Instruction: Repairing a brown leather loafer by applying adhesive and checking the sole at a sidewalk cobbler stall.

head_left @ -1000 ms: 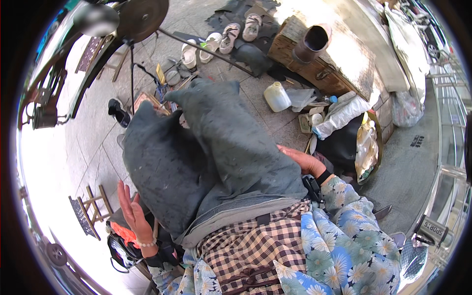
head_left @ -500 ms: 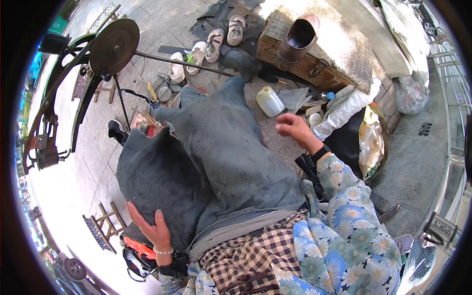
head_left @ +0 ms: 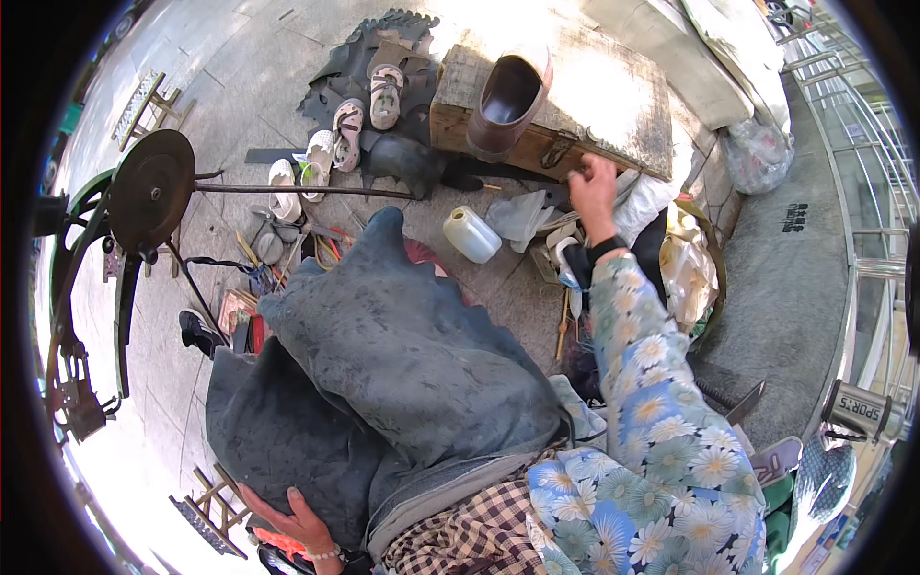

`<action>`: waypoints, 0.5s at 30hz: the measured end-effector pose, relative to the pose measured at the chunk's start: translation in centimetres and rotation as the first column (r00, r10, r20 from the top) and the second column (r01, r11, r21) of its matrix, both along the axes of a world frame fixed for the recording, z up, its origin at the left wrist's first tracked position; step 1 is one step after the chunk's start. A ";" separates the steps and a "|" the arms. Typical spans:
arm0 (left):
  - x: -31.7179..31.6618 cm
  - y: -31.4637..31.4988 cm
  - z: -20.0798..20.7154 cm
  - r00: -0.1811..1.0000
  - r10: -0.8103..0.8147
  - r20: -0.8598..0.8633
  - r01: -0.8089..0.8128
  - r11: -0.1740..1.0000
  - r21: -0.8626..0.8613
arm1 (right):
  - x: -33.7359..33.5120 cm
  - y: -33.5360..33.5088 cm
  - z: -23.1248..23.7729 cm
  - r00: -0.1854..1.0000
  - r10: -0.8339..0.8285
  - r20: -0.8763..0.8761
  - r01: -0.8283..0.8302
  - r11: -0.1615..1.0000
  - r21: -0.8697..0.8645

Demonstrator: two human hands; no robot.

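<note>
My left hand (head_left: 295,525) rests with spread fingers on the dark leather-like apron (head_left: 422,331) over my lap, holding nothing. My right arm stretches forward, and my right hand (head_left: 594,196) is at the front lower edge of a worn wooden box (head_left: 599,139). Its fingers are bent and closed; what they grip, if anything, is hidden behind the hand. Beside it lie a crumpled clear plastic bag (head_left: 520,218) and a white sack (head_left: 648,206). A yellowish-white plastic bottle (head_left: 472,235) lies to the left of that hand. A brown boot-like form (head_left: 508,101) stands on the box.
A hand-cranked iron machine with a wheel (head_left: 151,196) stands at the left, its long rod (head_left: 307,190) reaching across. Several shoes (head_left: 348,132) stand beyond the apron. A bag of scraps (head_left: 688,268) is to the right, a blade (head_left: 747,402) nearer me. A small stool (head_left: 209,513) is at lower left.
My right hand has reached forward from beside the plastic bottle to the box's front edge, covering the spot where a blue-capped container showed. The view has shifted; my left hand stays on the apron.
</note>
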State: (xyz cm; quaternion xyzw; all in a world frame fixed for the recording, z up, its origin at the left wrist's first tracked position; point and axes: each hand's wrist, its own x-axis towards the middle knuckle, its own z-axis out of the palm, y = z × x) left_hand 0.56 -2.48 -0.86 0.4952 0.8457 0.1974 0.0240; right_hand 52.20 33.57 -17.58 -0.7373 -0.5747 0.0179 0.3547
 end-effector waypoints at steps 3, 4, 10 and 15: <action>0.0 -0.2 0.2 0.999 0.030 -0.024 -0.030 0.999 -0.027 | 3.6 3.2 1.4 0.981 -0.043 0.188 0.063 0.993 -0.104; 0.0 -0.4 0.1 0.999 0.046 -0.029 -0.046 0.999 -0.022 | 3.2 4.5 2.4 0.972 -0.042 0.233 0.077 0.987 -0.143; 0.3 -0.2 0.3 0.997 0.064 -0.033 -0.066 0.996 -0.058 | 5.4 7.1 3.5 0.953 0.108 0.284 0.055 0.859 -0.510; 0.2 0.1 0.2 0.999 0.011 -0.035 -0.012 0.999 -0.041 | 5.1 7.7 3.7 0.922 0.133 0.364 0.094 0.834 -0.544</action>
